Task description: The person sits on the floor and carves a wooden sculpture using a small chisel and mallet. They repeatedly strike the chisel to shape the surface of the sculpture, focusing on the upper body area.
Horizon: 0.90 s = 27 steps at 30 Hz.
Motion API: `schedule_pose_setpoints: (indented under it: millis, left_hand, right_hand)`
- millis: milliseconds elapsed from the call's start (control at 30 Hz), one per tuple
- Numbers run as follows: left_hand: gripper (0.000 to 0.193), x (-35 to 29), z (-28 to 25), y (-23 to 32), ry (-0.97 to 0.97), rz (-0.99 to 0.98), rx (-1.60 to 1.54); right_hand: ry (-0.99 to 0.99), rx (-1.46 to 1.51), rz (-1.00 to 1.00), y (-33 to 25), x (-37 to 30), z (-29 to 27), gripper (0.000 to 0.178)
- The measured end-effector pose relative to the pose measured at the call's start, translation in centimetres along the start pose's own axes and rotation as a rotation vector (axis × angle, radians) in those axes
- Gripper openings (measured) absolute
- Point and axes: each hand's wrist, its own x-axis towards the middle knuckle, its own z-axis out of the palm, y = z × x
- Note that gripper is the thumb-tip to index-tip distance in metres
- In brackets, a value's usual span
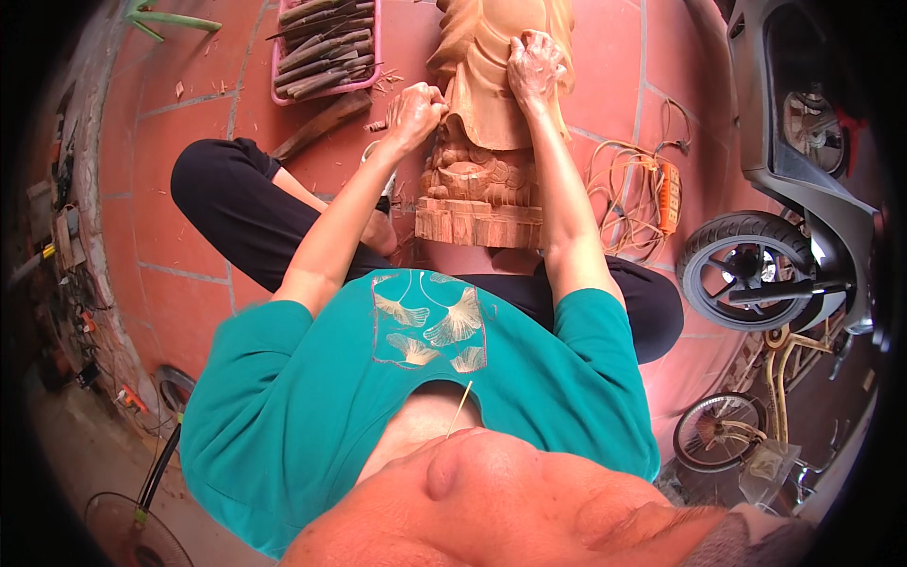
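A carved wooden statue [491, 57] with draped folds lies on the floor before me, its darker carved base [477, 222] toward my lap. Beside the statue's left edge, my left hand [416, 113] is closed in a fist, its fingers curled toward the wood. What it holds is hidden; a short brown handle-like end [376, 126] shows just left of the wrist. My right hand [536, 68] presses on the robe folds near the statue's right side, fingers bent and gripping the wood.
A pink basket [275, 71] full of wooden-handled carving tools stands at the far left, with a wooden mallet-like piece [326, 123] below it. An orange power strip [669, 198] and coiled cord [619, 180] lie right. A motorbike wheel [746, 267] and bicycle wheel [720, 432] stand farther right.
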Motion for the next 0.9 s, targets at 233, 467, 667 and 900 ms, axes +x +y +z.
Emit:
schedule_pose_setpoints:
  millis: [233, 467, 667, 900]
  left_hand:
    - [0.015, 4.2, 1.5, -1.3, 0.106, -0.003, 0.002]
    - [0.013, 1.1, 0.7, -1.1, -0.005, 0.037, 0.005]
    - [0.012, 2.7, 1.3, -1.6, 0.087, 0.065, 0.048]
    - [0.017, 3.0, 1.5, -1.7, 0.003, 0.017, 0.073]
  right_hand:
    - [-0.001, -0.002, -0.004, -0.5, -0.2, 0.4, 0.032]
    - [-0.023, -0.023, 0.01, 0.0, -0.1, -0.1, 0.032]
    - [-0.016, -0.018, -0.007, -0.9, 0.0, -0.4, 0.033]
    - [-0.022, -0.045, 0.004, 0.1, -0.1, 0.5, 0.033]
